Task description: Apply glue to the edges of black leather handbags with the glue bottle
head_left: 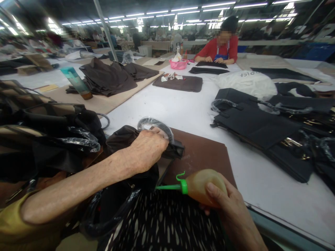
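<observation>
My left hand is closed on a black bag, near its plastic-wrapped handle. What the fingers pinch exactly is partly hidden behind the knuckles. In my right hand lies a squeeze bottle with amber liquid, tilted on its side. Its green nozzle points left, close to the bag's edge below my left hand. Whether the tip touches the bag I cannot tell. Beneath the bag is a brown board on the white table.
Black bags with wrapped handles crowd the left, and more black bags lie at right. Behind are dark brown pieces, a teal-capped bottle and a pink basket. Across the table sits a person in red.
</observation>
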`<act>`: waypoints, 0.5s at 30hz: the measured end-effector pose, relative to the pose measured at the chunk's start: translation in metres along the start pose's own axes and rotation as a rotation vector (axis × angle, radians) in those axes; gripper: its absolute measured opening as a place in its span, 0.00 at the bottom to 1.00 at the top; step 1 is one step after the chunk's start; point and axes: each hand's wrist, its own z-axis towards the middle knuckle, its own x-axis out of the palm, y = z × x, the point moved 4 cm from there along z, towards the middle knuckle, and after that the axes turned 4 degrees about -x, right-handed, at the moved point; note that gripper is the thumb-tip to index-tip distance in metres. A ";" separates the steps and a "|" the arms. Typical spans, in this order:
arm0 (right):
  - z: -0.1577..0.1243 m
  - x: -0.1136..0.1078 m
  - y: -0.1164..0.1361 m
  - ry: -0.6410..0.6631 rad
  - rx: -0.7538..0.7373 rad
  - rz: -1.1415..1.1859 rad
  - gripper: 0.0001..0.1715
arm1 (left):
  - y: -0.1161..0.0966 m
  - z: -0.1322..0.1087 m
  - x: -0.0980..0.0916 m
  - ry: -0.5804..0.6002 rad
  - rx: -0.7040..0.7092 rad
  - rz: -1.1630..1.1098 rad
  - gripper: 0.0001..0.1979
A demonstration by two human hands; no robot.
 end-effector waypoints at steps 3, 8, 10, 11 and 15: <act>0.000 -0.003 -0.003 -0.031 0.020 0.040 0.25 | 0.000 0.000 -0.001 -0.011 0.000 -0.003 0.05; 0.005 -0.003 -0.009 -0.068 0.052 0.100 0.25 | -0.001 -0.001 -0.004 0.020 0.014 -0.037 0.07; 0.006 -0.002 -0.010 -0.074 0.064 0.109 0.25 | -0.001 -0.001 -0.004 0.026 0.015 -0.048 0.08; 0.006 -0.002 -0.010 -0.079 0.068 0.114 0.24 | -0.001 -0.001 -0.004 0.025 0.016 -0.053 0.08; 0.005 -0.003 -0.011 -0.086 0.074 0.126 0.24 | -0.001 -0.001 -0.004 0.023 0.020 -0.060 0.08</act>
